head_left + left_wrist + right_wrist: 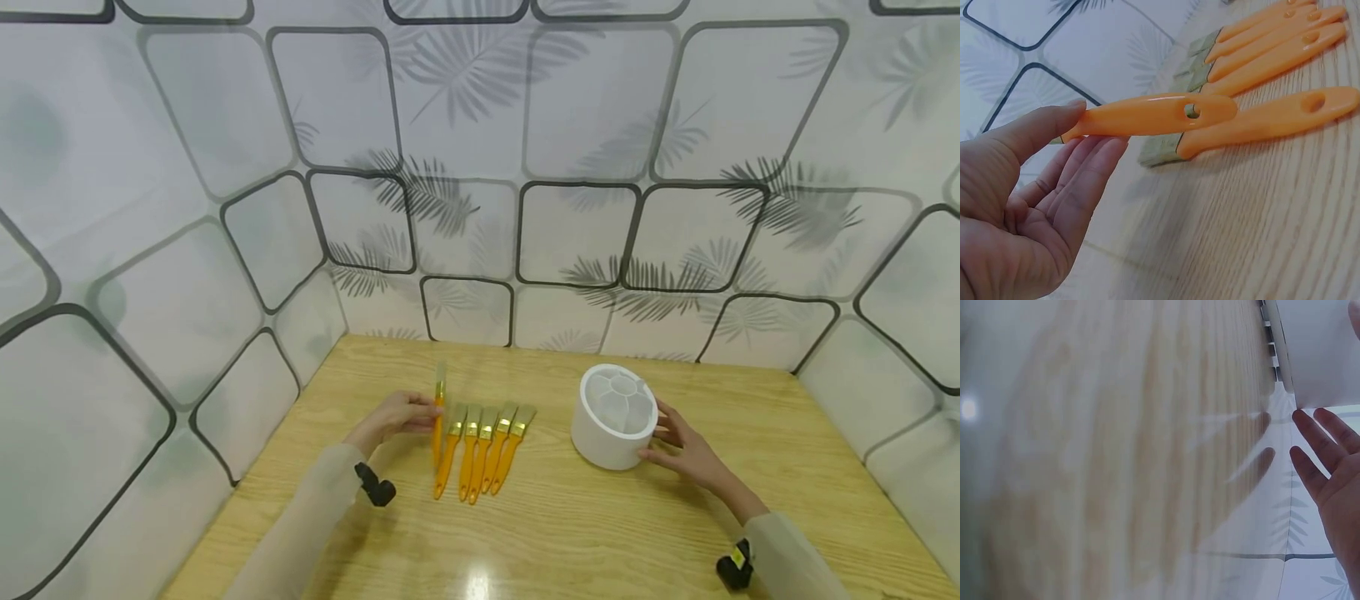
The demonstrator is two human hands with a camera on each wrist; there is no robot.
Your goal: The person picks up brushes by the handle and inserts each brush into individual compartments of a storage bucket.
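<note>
My left hand (401, 414) pinches a paintbrush (1147, 114) with an orange handle between thumb and fingers. In the head view it is upright, bristles up. To its right lies a fan of several like paintbrushes (483, 458), bristles toward the back wall; the left wrist view shows their orange handles (1272, 122) on the wood. On the right side of the table is a white round desk organizer (611, 417) with divided compartments. My right hand (684, 446) is at its right side, fingers spread. In the right wrist view, the fingertips reach the organizer's (1325, 353) edge.
The light wooden table (555, 542) meets patterned wall coverings (465, 233) at its back and sides. Black wrist cameras sit on the left sleeve (315, 500) and right sleeve (791, 554). Between the brushes and the organizer, bare wood shows.
</note>
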